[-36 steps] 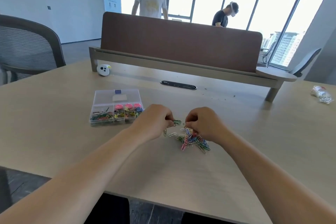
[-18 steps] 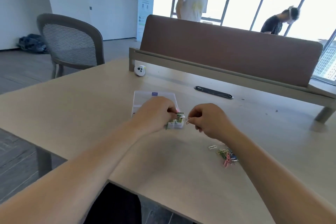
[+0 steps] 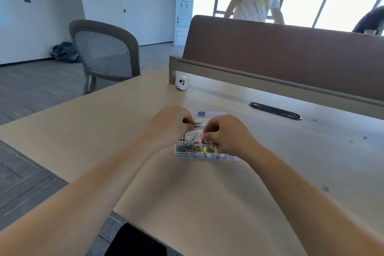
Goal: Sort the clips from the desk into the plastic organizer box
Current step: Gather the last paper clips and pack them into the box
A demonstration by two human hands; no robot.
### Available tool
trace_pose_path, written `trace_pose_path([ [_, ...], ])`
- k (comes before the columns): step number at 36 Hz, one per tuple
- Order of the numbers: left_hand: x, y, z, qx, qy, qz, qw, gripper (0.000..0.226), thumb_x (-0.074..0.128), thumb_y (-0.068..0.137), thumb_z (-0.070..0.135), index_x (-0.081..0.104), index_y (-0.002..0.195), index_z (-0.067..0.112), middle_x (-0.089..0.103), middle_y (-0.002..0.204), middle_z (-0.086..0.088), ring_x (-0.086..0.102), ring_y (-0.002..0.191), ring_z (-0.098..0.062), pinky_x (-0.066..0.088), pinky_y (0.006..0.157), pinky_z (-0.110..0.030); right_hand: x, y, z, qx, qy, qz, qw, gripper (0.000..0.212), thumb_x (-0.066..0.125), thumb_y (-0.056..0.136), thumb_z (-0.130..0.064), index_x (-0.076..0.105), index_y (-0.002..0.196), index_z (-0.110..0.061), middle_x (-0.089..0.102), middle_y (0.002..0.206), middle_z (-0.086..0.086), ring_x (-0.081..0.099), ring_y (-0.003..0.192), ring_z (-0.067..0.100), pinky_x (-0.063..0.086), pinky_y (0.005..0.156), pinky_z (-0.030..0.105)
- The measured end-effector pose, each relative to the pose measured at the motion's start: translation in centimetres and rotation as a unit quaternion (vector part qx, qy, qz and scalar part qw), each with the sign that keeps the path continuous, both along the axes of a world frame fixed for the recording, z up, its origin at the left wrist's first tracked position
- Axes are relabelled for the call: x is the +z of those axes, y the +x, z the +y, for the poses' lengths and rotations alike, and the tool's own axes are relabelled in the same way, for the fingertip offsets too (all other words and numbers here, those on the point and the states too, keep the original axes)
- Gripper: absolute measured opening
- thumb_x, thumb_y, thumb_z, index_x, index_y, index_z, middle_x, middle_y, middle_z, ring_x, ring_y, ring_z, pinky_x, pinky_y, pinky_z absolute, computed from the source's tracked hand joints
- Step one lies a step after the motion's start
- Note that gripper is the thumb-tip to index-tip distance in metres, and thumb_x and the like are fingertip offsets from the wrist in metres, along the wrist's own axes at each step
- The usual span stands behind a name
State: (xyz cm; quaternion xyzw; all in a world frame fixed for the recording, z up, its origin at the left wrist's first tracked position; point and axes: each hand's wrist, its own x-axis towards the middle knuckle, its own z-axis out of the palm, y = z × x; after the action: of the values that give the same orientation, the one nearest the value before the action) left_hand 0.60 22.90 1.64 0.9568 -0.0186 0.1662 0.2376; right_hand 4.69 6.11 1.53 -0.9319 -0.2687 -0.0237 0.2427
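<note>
Clips (image 3: 196, 124) of green wire hang over the plastic organizer box (image 3: 207, 157), and from here I judge they could drop into the wrong compartment. Several look hooked into one another (a tangled bunch tends to fall as one lump, or snag a finger and flick out onto the table). They are thin, glossy bent-wire loops, and a darker chain of them dangles toward the box. The pink clip (image 3: 202, 135) beside them is smaller and partly hidden.

The box is clear, shallow and divided. Its near compartments hold green and red clips at the left end and yellow ones further right, with a pale heap behind them. What looks like its open lid lies on the far side.

The left hand (image 3: 169, 123) has its fingers (image 3: 187, 120) curled, pinching the green bunch above the box's left part. The right hand (image 3: 226, 136), fingers also curled, pinches the pink clip above the box's middle.

The box sits on the table (image 3: 124, 122). A stray clip (image 3: 326, 188) lies well to the right of the box, toward the near edge. Beyond the box stand a small white gadget (image 3: 182, 83), a dark cable slot (image 3: 275, 110) and a brown divider panel (image 3: 280, 54).
</note>
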Motion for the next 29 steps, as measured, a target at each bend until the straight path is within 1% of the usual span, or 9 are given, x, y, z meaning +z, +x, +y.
trace_pose_path([
  [5, -0.5, 1.3, 0.5, 0.003, -0.006, 0.011, 1.0, 0.014, 0.065, 0.088, 0.026, 0.074, 0.096, 0.019, 0.068, 0.096, 0.004, 0.055, 0.083, -0.01, 0.037, 0.07, -0.023, -0.3, 1.2, 0.8, 0.002, -0.001, 0.016, 1.0, 0.005, 0.066, 0.089, -0.019, 0.071, 0.088, -0.021, 0.065, 0.078, -0.009, 0.059, 0.066, 0.005, 0.048, 0.062, 0.02],
  [7, -0.8, 1.8, 0.7, 0.004, -0.012, 0.014, 1.0, 0.013, 0.065, 0.087, 0.027, 0.074, 0.095, 0.02, 0.068, 0.094, 0.005, 0.055, 0.082, -0.01, 0.036, 0.067, -0.023, -0.5, 1.6, 0.9, 0.001, 0.003, 0.023, 1.0, 0.006, 0.066, 0.089, -0.02, 0.069, 0.084, -0.024, 0.065, 0.076, -0.01, 0.06, 0.064, 0.004, 0.046, 0.06, 0.019],
  [10, -1.3, 2.3, 0.7, 0.006, -0.023, 0.015, 1.0, 0.011, 0.067, 0.087, 0.026, 0.074, 0.093, 0.021, 0.066, 0.091, 0.007, 0.055, 0.081, -0.01, 0.035, 0.061, -0.021, -0.9, 2.1, 0.9, -0.001, 0.0, 0.025, 1.0, 0.005, 0.067, 0.088, -0.02, 0.069, 0.085, -0.024, 0.063, 0.074, -0.012, 0.059, 0.065, 0.003, 0.045, 0.059, 0.018],
  [13, -1.9, 2.6, 0.7, 0.0, -0.041, 0.018, 0.999, 0.009, 0.069, 0.085, 0.025, 0.074, 0.09, 0.02, 0.064, 0.083, 0.01, 0.056, 0.076, -0.008, 0.036, 0.063, -0.022, -1.1, 2.3, 0.9, 0.002, 0.001, 0.026, 1.0, 0.004, 0.067, 0.089, -0.019, 0.07, 0.086, -0.021, 0.062, 0.073, -0.012, 0.057, 0.064, 0.001, 0.043, 0.059, 0.017],
  [16, -2.5, 2.6, 0.8, -0.005, -0.044, 0.026, 0.999, 0.008, 0.069, 0.085, 0.026, 0.074, 0.088, 0.021, 0.061, 0.077, 0.014, 0.054, 0.071, -0.004, 0.038, 0.06, -0.02, -1.2, 2.4, 1.0, 0.007, 0.005, 0.029, 1.0, 0.006, 0.067, 0.088, -0.018, 0.068, 0.083, -0.021, 0.06, 0.069, -0.013, 0.054, 0.058, 0.001, 0.039, 0.054, 0.016],
  [20, -2.7, 2.3, 0.9, -0.014, -0.029, 0.049, 0.998, 0.009, 0.067, 0.087, 0.027, 0.073, 0.091, 0.022, 0.061, 0.082, 0.013, 0.055, 0.077, -0.005, 0.043, 0.067, -0.024, -1.4, 2.5, 1.1, 0.006, 0.006, 0.029, 1.0, 0.005, 0.067, 0.089, -0.018, 0.069, 0.086, -0.02, 0.06, 0.07, -0.013, 0.056, 0.059, 0.001, 0.039, 0.055, 0.014],
  [23, -2.9, 2.1, 1.3, -0.02, -0.003, 0.07, 0.997, 0.011, 0.065, 0.088, 0.027, 0.074, 0.094, 0.023, 0.064, 0.089, 0.01, 0.055, 0.08, -0.007, 0.043, 0.069, -0.024, -1.4, 2.4, 1.2, 0.012, 0.002, 0.025, 1.0, 0.005, 0.066, 0.089, -0.018, 0.07, 0.087, -0.019, 0.06, 0.07, -0.014, 0.053, 0.057, 0.0, 0.035, 0.053, 0.012],
  [26, -3.1, 2.0, 1.6, -0.021, 0.014, 0.075, 0.997, 0.013, 0.065, 0.088, 0.028, 0.074, 0.095, 0.024, 0.066, 0.095, 0.008, 0.055, 0.083, -0.008, 0.04, 0.068, -0.023, -1.4, 2.3, 1.5, 0.016, -0.004, 0.022, 1.0, 0.006, 0.065, 0.09, -0.018, 0.071, 0.09, -0.019, 0.06, 0.074, -0.012, 0.054, 0.064, 0.0, 0.036, 0.055, 0.012],
  [29, -3.1, 1.9, 1.6, -0.032, 0.034, 0.075, 0.996, 0.014, 0.064, 0.089, 0.029, 0.074, 0.098, 0.024, 0.062, 0.091, 0.01, 0.051, 0.08, -0.006, 0.035, 0.06, -0.018, -1.3, 2.3, 1.7, 0.014, -0.002, 0.023, 1.0, 0.007, 0.065, 0.09, -0.018, 0.071, 0.092, -0.018, 0.061, 0.076, -0.012, 0.054, 0.066, 0.0, 0.037, 0.057, 0.013],
])
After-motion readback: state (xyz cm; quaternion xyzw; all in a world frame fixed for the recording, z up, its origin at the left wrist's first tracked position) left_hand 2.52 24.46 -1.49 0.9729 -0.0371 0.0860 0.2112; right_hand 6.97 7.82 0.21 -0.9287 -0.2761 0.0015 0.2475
